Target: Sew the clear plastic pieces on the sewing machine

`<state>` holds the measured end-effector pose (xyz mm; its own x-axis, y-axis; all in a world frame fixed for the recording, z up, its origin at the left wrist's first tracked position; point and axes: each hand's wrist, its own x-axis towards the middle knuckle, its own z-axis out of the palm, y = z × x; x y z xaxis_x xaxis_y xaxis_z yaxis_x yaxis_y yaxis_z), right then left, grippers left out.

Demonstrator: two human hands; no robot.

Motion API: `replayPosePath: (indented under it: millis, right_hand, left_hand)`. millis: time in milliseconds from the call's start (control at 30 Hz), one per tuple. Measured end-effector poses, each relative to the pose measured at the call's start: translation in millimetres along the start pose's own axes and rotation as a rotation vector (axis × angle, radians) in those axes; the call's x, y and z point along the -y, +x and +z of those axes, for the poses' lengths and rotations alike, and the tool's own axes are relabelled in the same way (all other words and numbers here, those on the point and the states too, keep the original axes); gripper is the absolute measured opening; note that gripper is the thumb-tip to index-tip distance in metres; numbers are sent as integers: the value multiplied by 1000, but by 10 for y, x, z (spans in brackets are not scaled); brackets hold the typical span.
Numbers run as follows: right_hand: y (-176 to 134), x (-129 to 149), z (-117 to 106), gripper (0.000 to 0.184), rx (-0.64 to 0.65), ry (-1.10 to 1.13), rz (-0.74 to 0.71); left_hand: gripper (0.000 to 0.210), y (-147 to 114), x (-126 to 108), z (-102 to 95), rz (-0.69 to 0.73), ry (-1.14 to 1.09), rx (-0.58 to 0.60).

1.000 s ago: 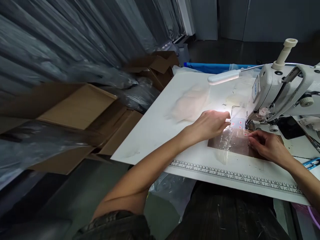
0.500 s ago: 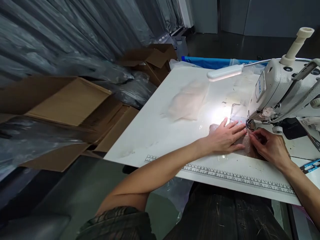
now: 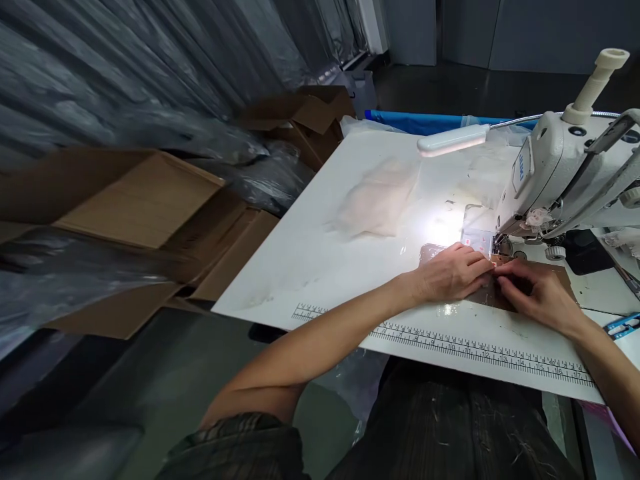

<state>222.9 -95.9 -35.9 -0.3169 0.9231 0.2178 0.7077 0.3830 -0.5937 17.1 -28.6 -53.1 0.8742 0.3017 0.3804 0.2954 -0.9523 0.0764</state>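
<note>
Under the lit needle area of a white sewing machine (image 3: 537, 173) lies a thin, see-through piece of material (image 3: 475, 239) with small reddish marks. My left hand (image 3: 455, 272) rests on this sheer piece just left of the presser foot, its fingers curled and drawn together at the edge. From the right, my right hand (image 3: 537, 290) pinches the sheer material between thumb and forefinger, its fingertips meeting those of the left hand in front of the foot. The exact edge gripped is hidden by the fingers. A brown plate (image 3: 555, 273) shows beneath my right hand.
A pale, sheer heap of fabric (image 3: 377, 200) lies on the white table (image 3: 310, 253), left of the machine. The lamp (image 3: 453, 141) hangs above. Blue thread snips (image 3: 623, 327) lie at the right. Open cardboard boxes (image 3: 140, 200) stand on the left, and a printed ruler (image 3: 450, 347) runs along the front edge.
My left hand's fingers, flat and spread before, have curled in on the sheer material. My right hand has moved slightly left, bringing its pinch up to the left fingertips.
</note>
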Motion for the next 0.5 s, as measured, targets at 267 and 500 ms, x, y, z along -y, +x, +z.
replayPosePath:
  millis: [267, 500]
  right_hand:
    - [79, -137, -149, 41, 130, -153, 150]
    - [38, -161, -4, 45, 93, -379, -73]
  left_hand:
    - [25, -43, 34, -4, 16, -59, -22]
    - [31, -20, 63, 12, 6, 106, -37]
